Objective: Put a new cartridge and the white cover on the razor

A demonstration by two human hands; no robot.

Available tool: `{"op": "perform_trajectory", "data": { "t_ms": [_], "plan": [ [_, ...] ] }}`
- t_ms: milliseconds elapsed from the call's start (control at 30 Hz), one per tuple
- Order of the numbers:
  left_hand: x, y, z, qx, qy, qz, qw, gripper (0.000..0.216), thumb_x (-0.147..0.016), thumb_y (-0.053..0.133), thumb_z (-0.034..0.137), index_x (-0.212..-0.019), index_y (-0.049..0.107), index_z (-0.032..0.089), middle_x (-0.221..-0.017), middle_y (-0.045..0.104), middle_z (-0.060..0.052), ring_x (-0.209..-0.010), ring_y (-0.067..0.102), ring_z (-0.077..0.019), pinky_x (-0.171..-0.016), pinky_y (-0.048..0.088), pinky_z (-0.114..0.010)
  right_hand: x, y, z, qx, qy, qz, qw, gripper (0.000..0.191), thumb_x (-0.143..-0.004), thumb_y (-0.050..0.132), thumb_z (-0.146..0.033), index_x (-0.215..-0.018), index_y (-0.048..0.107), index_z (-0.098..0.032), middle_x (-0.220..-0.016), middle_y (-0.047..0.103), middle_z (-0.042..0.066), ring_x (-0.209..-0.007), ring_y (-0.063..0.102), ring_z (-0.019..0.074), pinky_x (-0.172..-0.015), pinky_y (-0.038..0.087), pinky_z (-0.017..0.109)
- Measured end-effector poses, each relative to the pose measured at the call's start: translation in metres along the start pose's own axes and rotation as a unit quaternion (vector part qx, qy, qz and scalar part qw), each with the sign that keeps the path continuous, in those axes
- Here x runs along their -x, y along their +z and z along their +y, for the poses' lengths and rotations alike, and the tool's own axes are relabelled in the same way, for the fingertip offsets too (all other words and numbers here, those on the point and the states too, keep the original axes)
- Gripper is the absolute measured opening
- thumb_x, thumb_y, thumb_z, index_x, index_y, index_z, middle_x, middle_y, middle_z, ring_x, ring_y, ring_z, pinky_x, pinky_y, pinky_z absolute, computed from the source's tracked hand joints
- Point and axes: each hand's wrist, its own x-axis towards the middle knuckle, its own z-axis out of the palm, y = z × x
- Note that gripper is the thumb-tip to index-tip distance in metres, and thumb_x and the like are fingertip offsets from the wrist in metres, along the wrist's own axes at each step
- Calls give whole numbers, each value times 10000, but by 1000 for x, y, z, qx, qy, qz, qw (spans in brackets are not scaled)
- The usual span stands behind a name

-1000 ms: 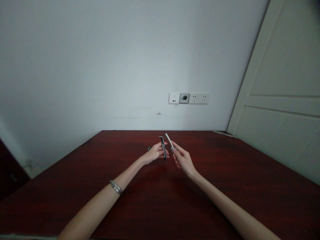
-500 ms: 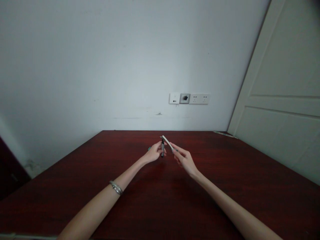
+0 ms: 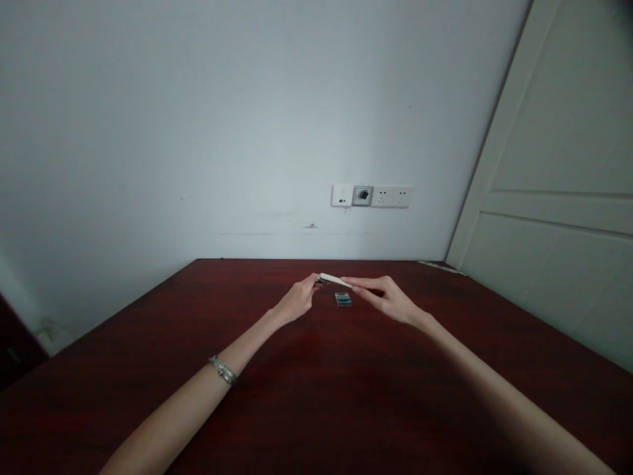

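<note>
My left hand (image 3: 295, 302) is closed, fingertips at the dark, silvery end of a slim white-and-black thing that looks hinged (image 3: 336, 280). Its kind is too small to make out. The white part lies nearly level, held just above the table between my two hands. My right hand (image 3: 390, 298) pinches the right end of the white part between thumb and fingers. Most of the dark part is hidden by my left fingers. Below the held thing, a small clear-and-teal flat pack (image 3: 343, 299) lies on the table.
The dark red wooden table (image 3: 316, 396) runs back to a pale wall (image 3: 247, 132). Sockets and switches (image 3: 372, 196) sit on the wall. A thin pale strip (image 3: 442, 268) lies along the table's far right edge, beside a light panelled door (image 3: 554, 251).
The white part has swung from a steep slant to nearly level. My right hand has moved right and turned, uncovering the teal pack. The dark part has tipped out of its upright position.
</note>
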Motion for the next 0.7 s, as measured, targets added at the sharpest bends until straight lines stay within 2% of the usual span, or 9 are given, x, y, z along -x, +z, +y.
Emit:
{"op": "perform_trajectory", "data": {
  "t_ms": [133,233,400,500,600,700],
  "plan": [
    [0,0,-2,-15,14,-8,1000,224,-857,369,125,-1022,515,166,-967,599,-90,-879,585,-203,-772,425,-285,-9,-3,-8,41,-5,-28,999,371,-813,512,-352,-1166,584,-267,-1154,605,19,-1015,584,258,-893,423,407],
    [3,-6,-4,-26,-3,-10,1000,244,-856,375,128,-1056,504,179,-968,596,-79,-895,585,-199,-794,424,-290,-8,-9,-5,79,-16,-52,995,365,-819,503,-331,-1172,578,-275,-1144,612,14,-989,603,239,-869,440,369],
    [4,-16,-9,-39,-6,39,998,202,-879,351,170,-1023,493,179,-967,588,-66,-894,576,-163,-831,413,-262,1,-21,4,95,-19,-26,995,344,-819,503,-331,-1140,605,-262,-1139,615,10,-1009,598,243,-883,437,364],
    [3,-16,-11,-41,13,37,998,217,-876,341,150,-1028,494,178,-966,591,-68,-898,577,-166,-828,415,-266,-4,-15,-2,70,-31,2,997,341,-822,501,-327,-1138,607,-256,-1128,621,13,-1000,600,246,-870,442,368],
    [1,-15,-11,-43,20,39,998,248,-861,338,116,-1045,494,172,-984,591,-78,-899,577,-170,-821,421,-271,-13,-3,-11,66,-37,-20,997,337,-808,527,-329,-1129,611,-268,-1100,640,17,-952,616,237,-835,452,351],
    [1,-15,-10,-37,17,47,998,247,-856,344,112,-1037,499,177,-988,591,-73,-909,572,-168,-828,417,-268,-14,0,-9,109,-48,-38,992,344,-821,513,-334,-1154,588,-297,-1060,663,21,-852,636,210,-787,455,326]
  ]
}}
